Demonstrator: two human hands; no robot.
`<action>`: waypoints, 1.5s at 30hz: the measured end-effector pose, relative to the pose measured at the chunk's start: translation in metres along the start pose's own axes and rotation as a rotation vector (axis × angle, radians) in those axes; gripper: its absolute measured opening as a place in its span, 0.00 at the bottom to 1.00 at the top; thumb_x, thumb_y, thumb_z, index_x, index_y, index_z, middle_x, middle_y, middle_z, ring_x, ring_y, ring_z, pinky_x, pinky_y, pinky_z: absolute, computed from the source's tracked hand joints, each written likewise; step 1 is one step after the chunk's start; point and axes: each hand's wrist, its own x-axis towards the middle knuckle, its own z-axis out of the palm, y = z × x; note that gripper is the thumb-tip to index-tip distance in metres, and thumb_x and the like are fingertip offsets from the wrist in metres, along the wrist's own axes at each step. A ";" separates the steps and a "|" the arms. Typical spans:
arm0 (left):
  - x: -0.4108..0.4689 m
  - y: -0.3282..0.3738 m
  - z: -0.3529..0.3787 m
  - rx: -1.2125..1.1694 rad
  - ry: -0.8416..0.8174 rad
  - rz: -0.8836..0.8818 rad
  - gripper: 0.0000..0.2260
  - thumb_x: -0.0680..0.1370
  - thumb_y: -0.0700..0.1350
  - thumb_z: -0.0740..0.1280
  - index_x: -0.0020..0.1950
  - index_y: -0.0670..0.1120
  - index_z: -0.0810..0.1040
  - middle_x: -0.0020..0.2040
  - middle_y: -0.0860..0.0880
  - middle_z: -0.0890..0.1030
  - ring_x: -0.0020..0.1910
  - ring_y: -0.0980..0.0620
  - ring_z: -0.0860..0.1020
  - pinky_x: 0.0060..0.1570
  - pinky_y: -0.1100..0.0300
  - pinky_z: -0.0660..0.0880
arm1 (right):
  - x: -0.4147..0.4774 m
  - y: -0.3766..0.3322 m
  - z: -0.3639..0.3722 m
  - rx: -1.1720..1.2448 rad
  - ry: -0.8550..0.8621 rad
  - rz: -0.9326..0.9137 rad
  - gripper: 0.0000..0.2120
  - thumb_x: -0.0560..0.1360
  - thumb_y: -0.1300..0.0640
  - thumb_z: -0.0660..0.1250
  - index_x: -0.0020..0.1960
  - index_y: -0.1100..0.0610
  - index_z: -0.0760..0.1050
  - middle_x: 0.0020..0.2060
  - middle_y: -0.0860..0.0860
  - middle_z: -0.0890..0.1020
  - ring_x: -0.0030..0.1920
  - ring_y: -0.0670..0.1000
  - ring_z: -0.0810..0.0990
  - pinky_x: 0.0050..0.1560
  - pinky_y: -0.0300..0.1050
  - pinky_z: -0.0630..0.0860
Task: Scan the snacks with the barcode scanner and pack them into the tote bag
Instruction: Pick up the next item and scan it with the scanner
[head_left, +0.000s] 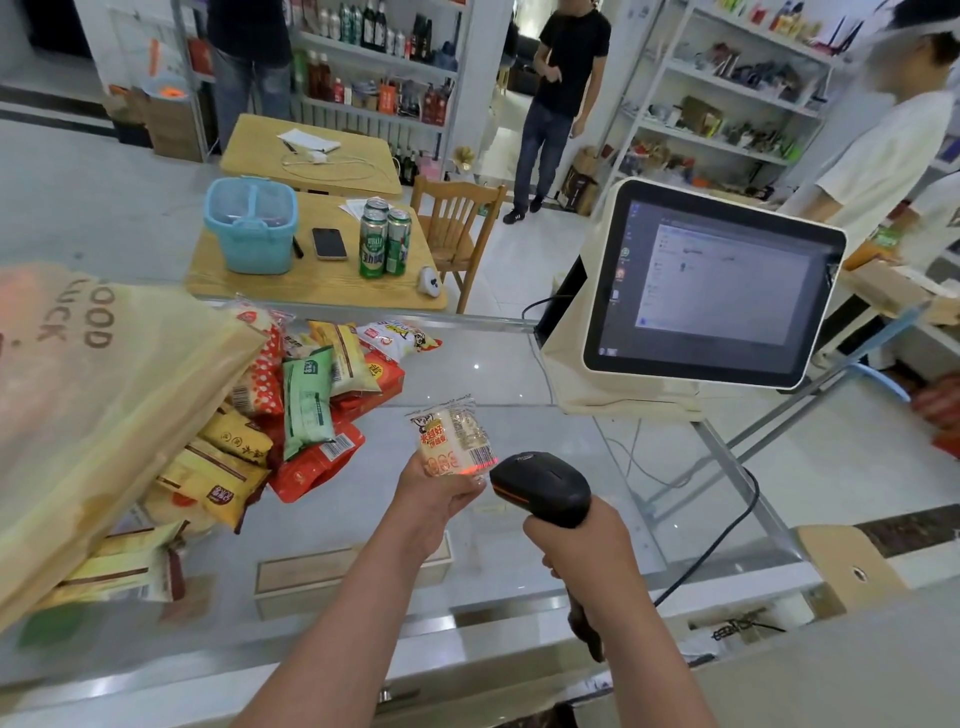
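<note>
The left hand (439, 491) grasps a small pale snack packet (454, 435) by its lower end, holding it upright above the middle of the glass counter (545, 525), its long axis running up toward the counter's far edge and its printed face turned to the camera. A red glow falls on the packet's lower right corner, where a barcode shows. The right hand (584, 545) is wrapped around the grip of the black barcode scanner (543, 488), whose head points left at that corner (nose just beside the packet, not clearly touching). The scanner's handle slants down toward the near edge.

Along the counter's left edge the beige tote bag (93, 415) lies tilted, mouth toward the centre. A pile of snack packets (306, 395) spreads from beneath it toward the far edge; the green one's (307, 400) long axis runs near to far. A touchscreen register (711, 283) stands at the far right corner, screen lit. Beyond the counter, beer cans (385, 239) and a blue basket (252, 223) sit on a wooden table (218, 275).
</note>
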 end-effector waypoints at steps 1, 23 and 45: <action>0.000 0.000 0.001 0.003 0.001 0.002 0.30 0.71 0.25 0.68 0.69 0.45 0.68 0.62 0.42 0.77 0.58 0.44 0.78 0.42 0.60 0.80 | 0.000 0.000 0.000 0.001 -0.003 0.001 0.05 0.68 0.63 0.68 0.42 0.55 0.75 0.31 0.53 0.79 0.32 0.49 0.78 0.37 0.44 0.77; 0.006 -0.002 0.001 0.054 0.056 0.043 0.30 0.71 0.25 0.69 0.68 0.47 0.69 0.61 0.44 0.78 0.58 0.45 0.78 0.43 0.61 0.81 | 0.025 0.011 -0.008 0.093 -0.096 0.030 0.09 0.70 0.64 0.69 0.47 0.53 0.74 0.34 0.54 0.79 0.34 0.49 0.77 0.33 0.39 0.73; -0.045 -0.013 -0.009 0.044 0.442 0.321 0.17 0.76 0.29 0.66 0.61 0.44 0.73 0.55 0.43 0.81 0.51 0.48 0.82 0.45 0.60 0.81 | 0.104 0.047 0.039 0.053 -0.346 -0.113 0.06 0.70 0.65 0.66 0.47 0.60 0.74 0.50 0.59 0.76 0.35 0.51 0.76 0.29 0.38 0.67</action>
